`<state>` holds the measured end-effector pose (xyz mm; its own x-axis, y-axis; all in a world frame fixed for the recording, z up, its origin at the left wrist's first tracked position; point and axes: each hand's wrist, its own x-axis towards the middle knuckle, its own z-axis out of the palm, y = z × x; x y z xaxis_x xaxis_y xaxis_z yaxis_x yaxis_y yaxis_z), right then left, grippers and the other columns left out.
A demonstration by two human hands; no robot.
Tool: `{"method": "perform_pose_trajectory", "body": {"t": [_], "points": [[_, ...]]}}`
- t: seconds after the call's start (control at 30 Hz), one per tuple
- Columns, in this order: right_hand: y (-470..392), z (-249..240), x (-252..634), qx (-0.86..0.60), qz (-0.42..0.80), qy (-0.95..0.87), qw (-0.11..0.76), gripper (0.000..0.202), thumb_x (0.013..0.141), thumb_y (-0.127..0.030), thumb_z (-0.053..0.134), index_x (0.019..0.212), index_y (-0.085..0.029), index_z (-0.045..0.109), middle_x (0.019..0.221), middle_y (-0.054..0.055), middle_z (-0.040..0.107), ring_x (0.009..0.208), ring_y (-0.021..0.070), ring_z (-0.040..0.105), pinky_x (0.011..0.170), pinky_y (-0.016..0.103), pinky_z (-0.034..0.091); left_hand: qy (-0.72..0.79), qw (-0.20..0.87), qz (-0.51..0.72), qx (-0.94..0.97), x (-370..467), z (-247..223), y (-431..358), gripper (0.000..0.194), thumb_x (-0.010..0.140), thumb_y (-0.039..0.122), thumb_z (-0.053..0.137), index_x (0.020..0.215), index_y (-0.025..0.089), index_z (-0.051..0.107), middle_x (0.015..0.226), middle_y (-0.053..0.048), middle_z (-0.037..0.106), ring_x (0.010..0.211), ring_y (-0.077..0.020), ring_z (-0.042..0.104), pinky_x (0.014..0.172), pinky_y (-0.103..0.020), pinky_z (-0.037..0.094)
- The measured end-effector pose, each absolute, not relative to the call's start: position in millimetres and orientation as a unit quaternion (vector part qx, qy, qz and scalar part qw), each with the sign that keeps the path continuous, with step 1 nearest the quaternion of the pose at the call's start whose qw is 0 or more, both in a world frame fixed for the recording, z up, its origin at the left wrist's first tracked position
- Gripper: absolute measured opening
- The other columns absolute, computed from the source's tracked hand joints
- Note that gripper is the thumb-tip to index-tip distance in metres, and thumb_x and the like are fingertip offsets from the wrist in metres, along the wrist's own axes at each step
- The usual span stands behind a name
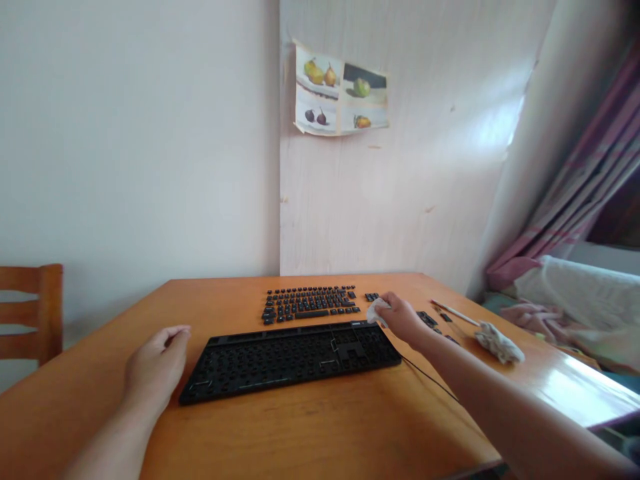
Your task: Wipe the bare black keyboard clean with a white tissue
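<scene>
A black keyboard base (290, 358) without its keycaps lies on the wooden table (280, 433). Loose black keycaps (310, 303) are laid out in rows behind it. My right hand (400, 319) is closed on a crumpled white tissue (377, 312) at the base's back right corner. Left of the base is my left hand (159, 360), its fingers curled together; whether anything is between them is hidden.
On the right lie more keycaps (427, 319), a thin brush (457, 312) and a crumpled whitish cloth (499, 343). A black cable (430, 378) runs under my right forearm. A wooden chair (30, 313) stands at the left.
</scene>
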<state>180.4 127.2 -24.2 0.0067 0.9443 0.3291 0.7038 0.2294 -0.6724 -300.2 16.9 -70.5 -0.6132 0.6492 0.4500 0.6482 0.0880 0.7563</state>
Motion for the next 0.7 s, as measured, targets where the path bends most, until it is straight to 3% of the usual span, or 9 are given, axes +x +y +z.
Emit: {"method": "perform_pose_trajectory", "body": {"t": [0.17,0.47,0.7], "points": [[143,-36,181,-0.589,0.064,-0.759,0.270,0.019,0.084,-0.025,0.050,0.095,-0.017,0.062,0.082,0.005,0.068,0.076,0.0172,0.060,0.065,0.025,0.038,0.762,0.023,0.455,0.459,-289,-63,14,0.036,0.081,0.050,0.051,0.092,0.021,0.068,0.102,-0.008,0.074,0.098,-0.0300,0.067,0.086,-0.041,0.049],[137,-38,181,-0.538,0.023,-0.823,0.182,0.023,0.089,-0.029,0.049,0.095,-0.016,0.067,0.101,0.011,0.065,0.093,0.0205,0.060,0.080,0.027,0.039,0.767,0.019,0.408,0.495,-283,-62,18,0.037,0.079,0.056,0.048,0.081,0.025,0.069,0.084,-0.004,0.075,0.086,-0.0298,0.068,0.070,-0.035,0.047],[134,-29,188,-0.498,0.009,-0.859,0.119,0.031,0.080,-0.025,0.059,0.108,-0.017,0.068,0.112,0.012,0.063,0.094,0.0228,0.061,0.083,0.029,0.041,0.774,0.017,0.374,0.510,-288,-69,21,0.039,0.082,0.057,0.046,0.085,0.026,0.070,0.085,-0.003,0.075,0.086,-0.0287,0.068,0.068,-0.034,0.045]]}}
